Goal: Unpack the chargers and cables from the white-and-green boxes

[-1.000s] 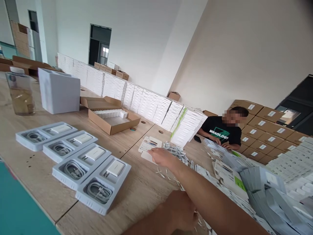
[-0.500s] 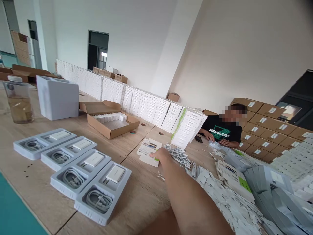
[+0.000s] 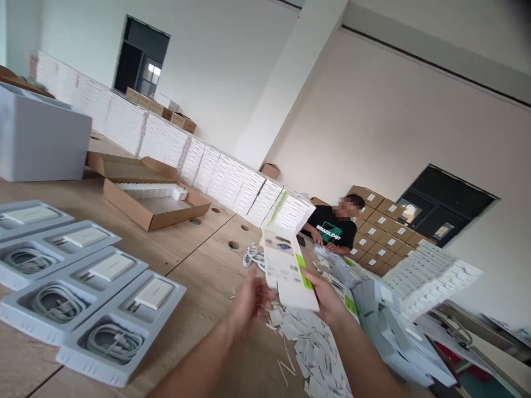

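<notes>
A flat white and green printed carton (image 3: 286,271) is held up over the table in front of me. My right hand (image 3: 326,296) grips its right edge, beside the green band. At the carton's lower left, my left hand (image 3: 251,298) is slightly blurred, thumb and fingers apart; whether it touches the edge I cannot tell. Just behind the carton lie coiled white cables (image 3: 254,256), partly covered by it. To the left stand several grey-white trays (image 3: 103,367), each holding a white charger (image 3: 153,293) and a coiled cable (image 3: 115,341).
Below my hands spreads a heap of small paper slips (image 3: 319,348). An open cardboard box (image 3: 153,218) holds a row of white pieces. Stacked white boxes (image 3: 232,177) line the far side. Across the table sits a person (image 3: 332,229) in a black shirt. Folded grey-white pieces (image 3: 385,326) lie at right.
The carton, flat on the table under one hand before, is now raised in my right hand. Both hands now show. The view has swung right.
</notes>
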A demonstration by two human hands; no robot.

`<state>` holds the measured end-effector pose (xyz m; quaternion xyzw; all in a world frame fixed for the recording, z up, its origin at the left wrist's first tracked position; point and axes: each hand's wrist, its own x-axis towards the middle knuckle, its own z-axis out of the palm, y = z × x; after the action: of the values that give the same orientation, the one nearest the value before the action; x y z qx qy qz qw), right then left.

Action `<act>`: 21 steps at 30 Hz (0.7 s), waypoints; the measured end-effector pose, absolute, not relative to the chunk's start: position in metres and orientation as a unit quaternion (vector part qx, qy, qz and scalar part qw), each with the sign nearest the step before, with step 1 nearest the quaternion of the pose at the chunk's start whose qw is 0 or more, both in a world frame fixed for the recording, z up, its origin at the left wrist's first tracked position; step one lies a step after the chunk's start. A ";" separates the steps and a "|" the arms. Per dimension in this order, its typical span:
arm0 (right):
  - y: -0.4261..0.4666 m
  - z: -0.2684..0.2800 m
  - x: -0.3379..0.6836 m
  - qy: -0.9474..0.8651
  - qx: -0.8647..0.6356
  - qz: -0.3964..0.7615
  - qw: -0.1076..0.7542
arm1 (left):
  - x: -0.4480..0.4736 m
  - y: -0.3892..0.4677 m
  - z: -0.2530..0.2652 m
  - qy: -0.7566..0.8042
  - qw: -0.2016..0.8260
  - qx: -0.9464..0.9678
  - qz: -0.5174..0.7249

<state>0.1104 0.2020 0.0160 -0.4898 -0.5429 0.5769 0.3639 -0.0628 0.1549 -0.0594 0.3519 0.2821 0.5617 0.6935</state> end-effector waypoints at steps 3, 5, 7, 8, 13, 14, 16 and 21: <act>0.151 -0.020 0.157 -0.547 -0.481 0.588 0.352 | -0.074 0.149 -0.045 0.183 0.741 0.304 0.571; 0.129 -0.042 0.176 -0.563 -0.493 0.572 0.335 | -0.071 0.140 -0.041 0.205 0.755 0.311 0.539; 0.117 -0.055 0.190 -0.575 -0.503 0.537 0.359 | -0.061 0.132 -0.044 0.276 0.759 0.335 0.485; 0.115 -0.058 0.196 -0.579 -0.504 0.514 0.382 | -0.055 0.129 -0.046 0.301 0.762 0.352 0.453; 0.117 -0.053 0.224 -0.633 -0.474 0.470 0.392 | -0.029 0.119 -0.060 0.317 0.773 0.439 0.330; 0.117 -0.052 0.227 -0.651 -0.458 0.476 0.374 | -0.026 0.118 -0.061 0.321 0.772 0.446 0.320; 0.117 -0.051 0.229 -0.679 -0.435 0.479 0.347 | -0.023 0.116 -0.060 0.329 0.773 0.449 0.304; 0.110 -0.055 0.226 -0.708 -0.428 0.474 0.302 | -0.019 0.113 -0.051 0.338 0.796 0.406 0.294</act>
<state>0.2255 0.1102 -0.0548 -0.4281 -0.7076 0.4740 0.3022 -0.0194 0.1127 -0.0511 0.4064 0.3382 0.2937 0.7964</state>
